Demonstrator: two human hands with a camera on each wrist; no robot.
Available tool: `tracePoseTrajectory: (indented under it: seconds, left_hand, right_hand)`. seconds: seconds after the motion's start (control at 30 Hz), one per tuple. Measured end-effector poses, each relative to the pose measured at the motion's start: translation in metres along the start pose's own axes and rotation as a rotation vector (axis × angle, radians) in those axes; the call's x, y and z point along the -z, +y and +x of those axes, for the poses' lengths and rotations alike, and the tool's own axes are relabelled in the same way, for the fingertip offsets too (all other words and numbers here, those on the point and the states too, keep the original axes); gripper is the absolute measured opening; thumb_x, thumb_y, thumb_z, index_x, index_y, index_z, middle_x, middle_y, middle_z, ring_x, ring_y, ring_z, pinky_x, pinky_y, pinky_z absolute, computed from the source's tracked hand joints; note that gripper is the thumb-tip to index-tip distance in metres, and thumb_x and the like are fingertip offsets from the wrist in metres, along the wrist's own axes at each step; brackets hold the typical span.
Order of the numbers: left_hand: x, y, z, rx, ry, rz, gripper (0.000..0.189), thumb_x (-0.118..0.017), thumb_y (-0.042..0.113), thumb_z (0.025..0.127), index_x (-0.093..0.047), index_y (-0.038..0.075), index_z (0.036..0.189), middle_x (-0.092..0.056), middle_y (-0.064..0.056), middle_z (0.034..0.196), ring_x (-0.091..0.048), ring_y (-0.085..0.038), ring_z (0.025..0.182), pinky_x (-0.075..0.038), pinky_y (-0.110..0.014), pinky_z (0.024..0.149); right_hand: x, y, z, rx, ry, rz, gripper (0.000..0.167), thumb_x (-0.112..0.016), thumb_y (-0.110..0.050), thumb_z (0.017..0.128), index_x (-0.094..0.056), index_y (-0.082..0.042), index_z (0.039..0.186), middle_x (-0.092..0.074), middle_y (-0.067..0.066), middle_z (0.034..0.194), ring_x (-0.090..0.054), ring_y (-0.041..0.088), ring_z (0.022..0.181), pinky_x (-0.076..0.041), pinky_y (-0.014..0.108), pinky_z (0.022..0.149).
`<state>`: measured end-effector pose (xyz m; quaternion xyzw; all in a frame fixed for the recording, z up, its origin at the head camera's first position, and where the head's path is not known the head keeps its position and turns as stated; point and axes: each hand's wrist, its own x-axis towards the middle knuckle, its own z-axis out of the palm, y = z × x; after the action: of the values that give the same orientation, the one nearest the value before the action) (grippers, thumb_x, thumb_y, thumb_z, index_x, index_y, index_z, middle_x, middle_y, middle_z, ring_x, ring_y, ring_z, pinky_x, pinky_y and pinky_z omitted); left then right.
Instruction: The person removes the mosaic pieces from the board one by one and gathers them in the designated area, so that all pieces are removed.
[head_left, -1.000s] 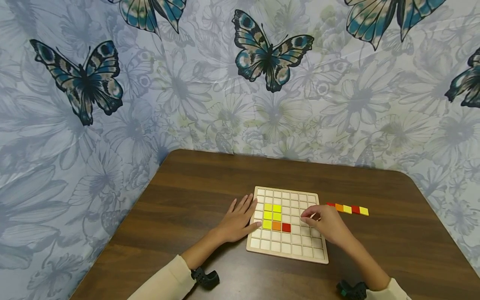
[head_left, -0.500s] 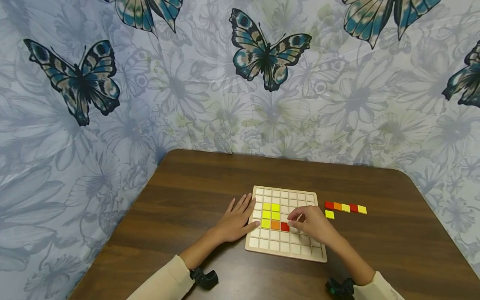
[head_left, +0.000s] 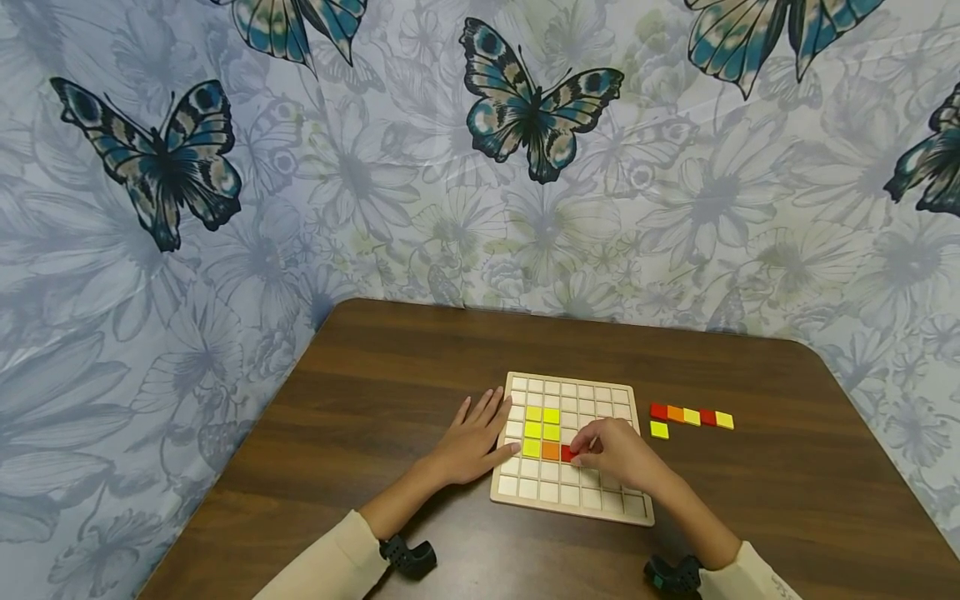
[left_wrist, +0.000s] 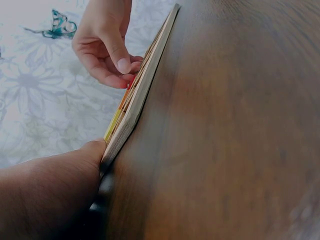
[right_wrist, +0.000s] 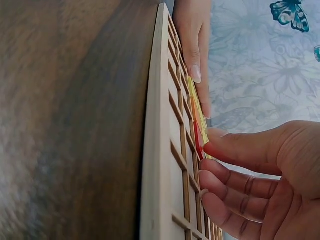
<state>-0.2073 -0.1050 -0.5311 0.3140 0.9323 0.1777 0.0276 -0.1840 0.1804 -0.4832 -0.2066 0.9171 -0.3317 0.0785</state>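
A wooden grid board [head_left: 534, 494] lies on the table, with yellow tiles [head_left: 532, 448], an orange tile [head_left: 551, 451] and a red tile [head_left: 566, 452] in its cells. My left hand [head_left: 471, 444] rests at the board's left edge, fingers straight and thumb on the rim. My right hand [head_left: 618, 452] leans over the board, its thumb and fingertips curled in at the red tile and pinching it. In the right wrist view that red tile [right_wrist: 197, 135] shows beside the thumb tip, partly covered by it. The other fingers curl close over the bare cells.
Right of the board a short row of loose tiles [head_left: 691, 416] lies on the brown table [head_left: 420, 358], red, orange and yellow. One yellow tile [head_left: 659, 429] sits just in front of them. A butterfly-print wall covering [head_left: 375, 208] hangs behind the table.
My right hand has moved left across the board to the red tile, uncovering the loose yellow tile on the table. My left hand stays at the board's edge.
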Motion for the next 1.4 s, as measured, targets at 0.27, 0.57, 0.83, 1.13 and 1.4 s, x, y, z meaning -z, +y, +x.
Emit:
tracePoseTrajectory:
  seconds: [0.27,0.57,0.83,1.13,1.4]
  left_hand:
    - [-0.0025,-0.0012,0.0012,0.017,-0.016,0.009,0.081,-0.034,0.06,0.106,-0.011,0.008,0.164,-0.004,-0.014,0.17,-0.004,-0.031,0.156,-0.003,-0.059,0.121]
    - [0.0025,0.0,0.0012,0.002,-0.003,0.002,0.081,-0.038,0.057,0.106,-0.014,0.005,0.163,-0.007,-0.017,0.169,-0.007,-0.033,0.156,-0.005,-0.06,0.121]
    - [-0.0002,-0.0019,0.0005,-0.005,0.016,-0.026,0.081,-0.041,0.055,0.106,-0.015,0.004,0.163,-0.008,-0.017,0.169,-0.007,-0.033,0.156,-0.004,-0.061,0.12]
    - [0.0013,-0.0021,0.0026,-0.02,0.03,-0.002,0.08,-0.041,0.055,0.106,-0.016,0.003,0.162,-0.011,-0.019,0.169,-0.009,-0.035,0.156,-0.006,-0.062,0.12]
    - [-0.001,-0.0001,0.0007,0.003,0.001,0.022,0.081,-0.038,0.057,0.106,-0.014,0.005,0.163,-0.009,-0.017,0.169,-0.008,-0.033,0.156,-0.007,-0.061,0.121]
  right_hand:
    - [0.0,0.0012,0.001,0.004,-0.018,0.023,0.016,-0.084,-0.009,0.083,-0.078,-0.007,0.098,-0.061,-0.008,0.075,-0.053,0.013,0.069,-0.046,0.025,0.064]
    - [0.0004,0.0005,0.0026,0.011,-0.022,0.021,0.014,-0.082,-0.005,0.084,-0.076,-0.008,0.096,-0.058,-0.008,0.074,-0.052,0.012,0.068,-0.045,0.024,0.064]
    - [-0.0004,-0.0018,0.0024,0.004,0.028,-0.009,0.011,-0.082,-0.005,0.084,-0.076,-0.01,0.092,-0.061,-0.007,0.079,-0.054,0.012,0.07,-0.047,0.025,0.064]
    - [0.0021,-0.0006,0.0025,0.045,0.088,0.015,0.007,-0.079,-0.004,0.087,-0.077,-0.011,0.087,-0.069,-0.007,0.081,-0.057,0.011,0.073,-0.05,0.026,0.065]
    - [0.0011,0.0018,-0.0015,0.048,0.083,0.063,0.012,-0.077,-0.001,0.088,-0.075,-0.012,0.084,-0.068,-0.006,0.078,-0.057,0.011,0.071,-0.051,0.026,0.066]
